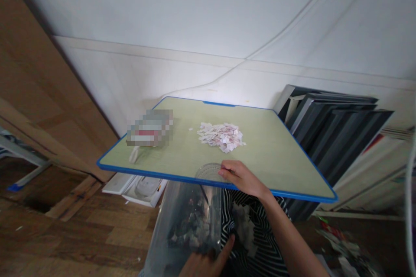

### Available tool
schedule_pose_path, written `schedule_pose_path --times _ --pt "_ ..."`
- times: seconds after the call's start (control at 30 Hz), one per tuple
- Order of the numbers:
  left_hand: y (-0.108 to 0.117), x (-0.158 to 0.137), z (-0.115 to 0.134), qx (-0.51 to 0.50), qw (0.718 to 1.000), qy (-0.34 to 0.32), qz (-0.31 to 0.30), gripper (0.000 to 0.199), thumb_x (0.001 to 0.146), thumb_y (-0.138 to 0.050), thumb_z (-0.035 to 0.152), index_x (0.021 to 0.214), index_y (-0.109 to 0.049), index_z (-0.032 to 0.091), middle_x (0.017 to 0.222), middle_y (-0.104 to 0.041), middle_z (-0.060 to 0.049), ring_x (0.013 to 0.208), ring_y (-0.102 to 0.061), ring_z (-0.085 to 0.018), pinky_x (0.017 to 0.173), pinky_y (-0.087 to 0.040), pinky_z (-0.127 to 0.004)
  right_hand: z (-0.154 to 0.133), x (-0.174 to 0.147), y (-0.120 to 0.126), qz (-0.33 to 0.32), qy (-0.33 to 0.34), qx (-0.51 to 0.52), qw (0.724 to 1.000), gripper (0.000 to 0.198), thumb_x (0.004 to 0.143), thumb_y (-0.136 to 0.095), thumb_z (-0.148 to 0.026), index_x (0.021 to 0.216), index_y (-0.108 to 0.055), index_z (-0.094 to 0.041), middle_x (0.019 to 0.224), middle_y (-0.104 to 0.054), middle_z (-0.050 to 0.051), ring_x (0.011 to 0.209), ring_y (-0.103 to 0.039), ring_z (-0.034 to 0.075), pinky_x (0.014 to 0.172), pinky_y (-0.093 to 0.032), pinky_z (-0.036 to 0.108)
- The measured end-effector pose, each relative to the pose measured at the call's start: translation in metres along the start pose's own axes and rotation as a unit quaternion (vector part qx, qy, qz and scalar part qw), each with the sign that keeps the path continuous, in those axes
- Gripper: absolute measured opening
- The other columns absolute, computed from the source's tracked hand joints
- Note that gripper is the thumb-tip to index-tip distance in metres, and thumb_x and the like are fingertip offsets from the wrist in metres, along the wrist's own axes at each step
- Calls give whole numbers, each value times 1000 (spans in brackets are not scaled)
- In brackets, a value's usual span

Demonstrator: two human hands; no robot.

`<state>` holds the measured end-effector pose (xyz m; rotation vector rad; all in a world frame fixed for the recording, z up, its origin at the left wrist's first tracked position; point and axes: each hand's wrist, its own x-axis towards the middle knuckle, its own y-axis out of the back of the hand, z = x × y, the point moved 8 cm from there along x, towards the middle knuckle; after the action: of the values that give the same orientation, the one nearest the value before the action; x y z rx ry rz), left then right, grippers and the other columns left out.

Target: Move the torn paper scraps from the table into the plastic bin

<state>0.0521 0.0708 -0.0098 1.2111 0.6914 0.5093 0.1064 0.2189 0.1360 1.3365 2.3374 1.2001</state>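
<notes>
Paper scraps (222, 136) and a clear plastic disc (208, 172) before you on a green, blue-edged tabletop (282, 153)

At far left, brown cardboard (61, 78) stands against the wall. A pixelated object (149, 129) lies on the tabletop's left part; a white open box (144, 188) sits on the floor below. Next comes a translucent plastic bin (185, 216), with fragments inside. Your left hand (204, 265), cut off by the lower border, extends one digit toward the striped cloth; whether it holds anything, you cannot tell. The disc lies at the tabletop's near edge, its right rim pinched between the thumb and fingers of your right hand (240, 176). The scraps form a loose heap beyond, near the tabletop's middle. Below your right forearm spreads black-and-white striped cloth (266, 242), bearing pale pieces (246, 227). At right, dark panels (334, 130) lean upright.
</notes>
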Motion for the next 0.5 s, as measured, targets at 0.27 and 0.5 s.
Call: schedule_pose_path --times 0.27,0.5 --pt "3 -6 -10 -96 992 77 38 76 71 -36 1 137 -1 16 86 -64 -10 73 -60 -19 67 -43 -25 2 -1 0 2 -5 2 1000 36 87 -36 -36 57 -29 -17 56 -33 -4 54 -33 8 51 -24 22" --pt "-5 -10 7 -43 996 -71 20 74 77 -41 5 137 -3 25 81 -64 -6 63 -59 -20 56 -46 -27 1 -2 0 2 -6 4 1000 35 86 -38 -34 56 -30 -17 56 -32 -4 54 -33 7 52 -24 22"
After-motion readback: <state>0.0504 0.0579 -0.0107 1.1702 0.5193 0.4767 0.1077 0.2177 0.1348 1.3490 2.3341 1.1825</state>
